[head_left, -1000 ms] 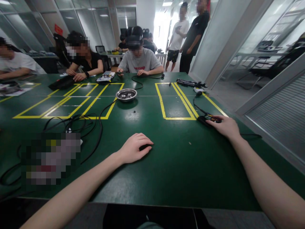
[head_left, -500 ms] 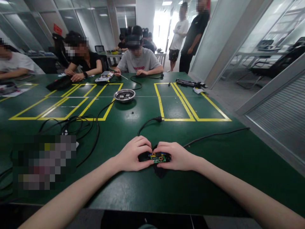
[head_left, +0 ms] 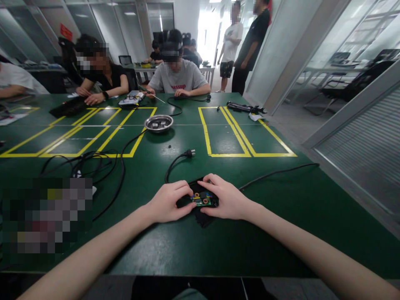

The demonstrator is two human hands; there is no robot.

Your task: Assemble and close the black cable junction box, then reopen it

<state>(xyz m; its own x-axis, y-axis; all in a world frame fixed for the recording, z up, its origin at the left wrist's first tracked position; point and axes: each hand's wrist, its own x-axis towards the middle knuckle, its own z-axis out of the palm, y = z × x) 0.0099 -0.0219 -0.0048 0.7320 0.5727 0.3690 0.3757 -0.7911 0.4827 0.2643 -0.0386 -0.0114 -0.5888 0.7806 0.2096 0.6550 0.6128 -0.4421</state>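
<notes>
A small green circuit board [head_left: 197, 203] with copper-ringed coils and blue and yellow parts lies in an open black plastic case on the table before me. My left hand [head_left: 168, 202] pinches the board's left end between thumb and fingers. Around the right side of the case curves my right hand [head_left: 230, 198], its thumb at the near edge and fingers at the far edge. A dark flat piece [head_left: 203, 219] sticks out below the case; its kind is unclear. Just beyond, a black cord ends in a two-pin plug [head_left: 189, 153].
A metal bowl [head_left: 158, 124] with small metal parts stands farther out on the green table [head_left: 150, 250]. Coiled black cables [head_left: 90, 164] and a blurred-out object [head_left: 46, 216] lie at left. A black folded tripod-like item [head_left: 245, 107] lies far right. Several people sit across the table.
The plug has swung left and its pins now show. Both hands and the case have shifted slightly left, and my right fingers have spread a little. The whole view has moved slightly.
</notes>
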